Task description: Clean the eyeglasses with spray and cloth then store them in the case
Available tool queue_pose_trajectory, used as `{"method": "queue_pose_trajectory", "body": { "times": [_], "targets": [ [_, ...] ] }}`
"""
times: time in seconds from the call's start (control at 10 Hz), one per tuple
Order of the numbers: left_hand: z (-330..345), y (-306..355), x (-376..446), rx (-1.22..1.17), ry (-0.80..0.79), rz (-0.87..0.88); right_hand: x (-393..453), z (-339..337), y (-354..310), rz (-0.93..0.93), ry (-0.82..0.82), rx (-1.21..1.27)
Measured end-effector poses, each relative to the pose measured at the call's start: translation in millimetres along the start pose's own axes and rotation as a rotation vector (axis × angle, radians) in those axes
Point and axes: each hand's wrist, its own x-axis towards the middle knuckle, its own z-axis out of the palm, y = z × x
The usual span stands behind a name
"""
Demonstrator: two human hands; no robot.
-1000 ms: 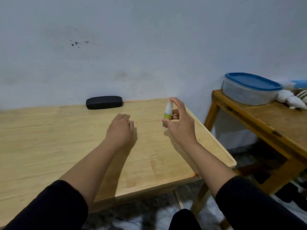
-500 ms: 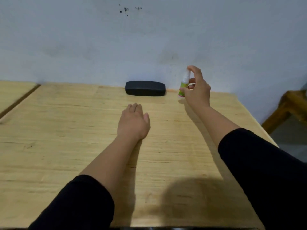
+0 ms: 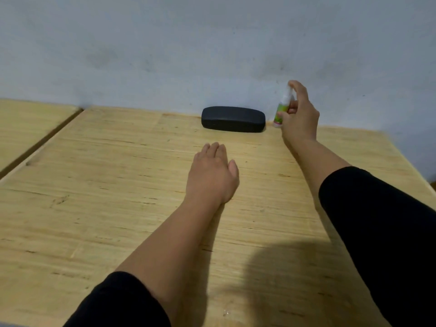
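— What's moved since half a second ago?
— Little: the right hand [image 3: 299, 119] still grips the spray bottle [image 3: 282, 109] beside the case [image 3: 233, 119].
— Biggest first?
— Wooden table [image 3: 94, 197]; left hand [image 3: 211, 175] flat, fingers relaxed, holding nothing; black case closed by the wall.

Our left hand [image 3: 211, 172] sits at the centre of the frame, palm down, fingers straight and together, pointing toward the top of the picture, thumb out to the right. Its bare forearm runs down to a black sleeve at the lower left. Our right hand [image 3: 299, 116] is raised at the upper right, fingers and thumb curled round a small white spray bottle with a green label [image 3: 282, 109], index finger arched over its top. Its forearm slants to a black sleeve at the right edge.
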Motion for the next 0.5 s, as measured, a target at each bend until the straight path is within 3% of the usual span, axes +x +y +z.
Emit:
{"method": "queue_pose_trajectory", "body": {
  "times": [0.5],
  "targets": [
    [0.9,0.1,0.9,-0.067,0.015,-0.002,-5.8,2.0,6.2,-0.026,0.005,0.007]
  ]
}}
